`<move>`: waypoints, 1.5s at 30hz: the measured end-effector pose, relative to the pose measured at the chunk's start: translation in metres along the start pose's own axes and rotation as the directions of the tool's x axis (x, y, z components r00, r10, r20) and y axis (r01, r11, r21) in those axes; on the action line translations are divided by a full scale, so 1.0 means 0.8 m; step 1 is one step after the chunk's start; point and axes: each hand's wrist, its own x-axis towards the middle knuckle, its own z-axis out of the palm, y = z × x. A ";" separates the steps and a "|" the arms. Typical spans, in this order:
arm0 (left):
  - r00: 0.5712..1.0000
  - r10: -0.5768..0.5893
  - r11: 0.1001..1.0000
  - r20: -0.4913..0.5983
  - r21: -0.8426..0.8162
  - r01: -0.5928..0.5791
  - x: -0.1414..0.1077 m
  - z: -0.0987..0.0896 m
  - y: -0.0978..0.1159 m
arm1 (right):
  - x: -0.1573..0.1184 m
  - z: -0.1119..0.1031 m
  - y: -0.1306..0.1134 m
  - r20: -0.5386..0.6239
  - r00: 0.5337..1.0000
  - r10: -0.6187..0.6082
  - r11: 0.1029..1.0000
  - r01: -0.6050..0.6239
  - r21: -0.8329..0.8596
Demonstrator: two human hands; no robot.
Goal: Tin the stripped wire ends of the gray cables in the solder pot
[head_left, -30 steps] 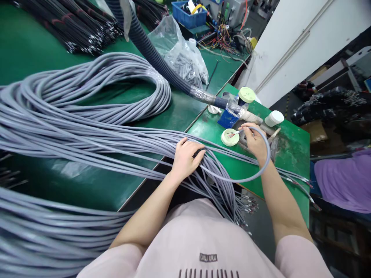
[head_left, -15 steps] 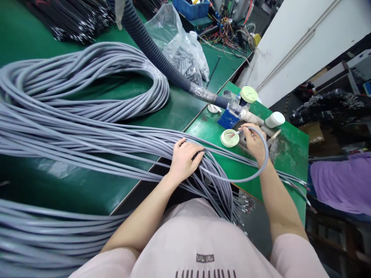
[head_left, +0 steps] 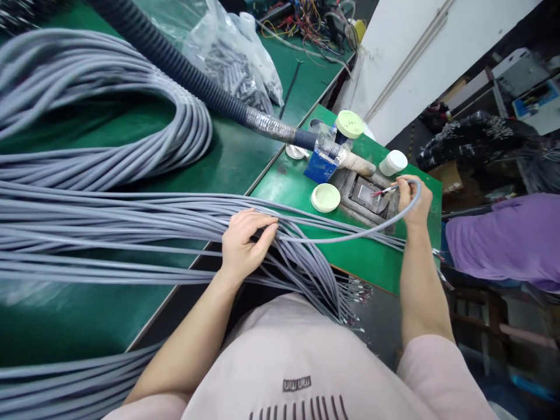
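Note:
My right hand (head_left: 413,201) pinches a grey cable (head_left: 350,235) close to its stripped end. The thin coloured wires (head_left: 380,192) at that end point into a square solder pot (head_left: 347,200) with a shiny surface; whether they touch it I cannot tell. From my right hand the cable bows back toward my left hand (head_left: 247,242). That hand is closed over the bundle of grey cables (head_left: 196,213), thumb and fingers near together where the held cable leaves it. A shallow pale-green lid or dish (head_left: 326,198) sits just left of the pot.
A ribbed fume hose (head_left: 210,87) ends above the pot beside a blue box (head_left: 321,168). Behind stand a white jar (head_left: 393,163) and a green-lidded container (head_left: 349,124). A plastic bag of grey pieces (head_left: 236,70) lies on the table. A person in purple (head_left: 507,242) is at right.
My right hand has moved the wire ends from the pale-green dish rightward to the solder pot. My left hand stays on the bundle. The view has shifted, so things appear farther left.

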 end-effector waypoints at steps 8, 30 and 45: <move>0.997 0.053 0.996 0.057 0.065 -0.057 0.002 0.000 0.000 | 0.006 0.027 0.032 0.013 0.999 0.031 0.999 -0.031 -0.020; 0.992 -0.094 0.986 0.088 -0.130 0.105 -0.001 0.006 0.026 | -0.059 -0.044 -0.082 -0.176 0.979 -0.102 0.983 0.126 0.132; 0.651 -0.346 0.549 0.675 -0.417 0.725 -0.025 0.042 0.108 | -0.194 -0.032 -0.188 0.161 0.685 -0.710 0.703 0.683 0.197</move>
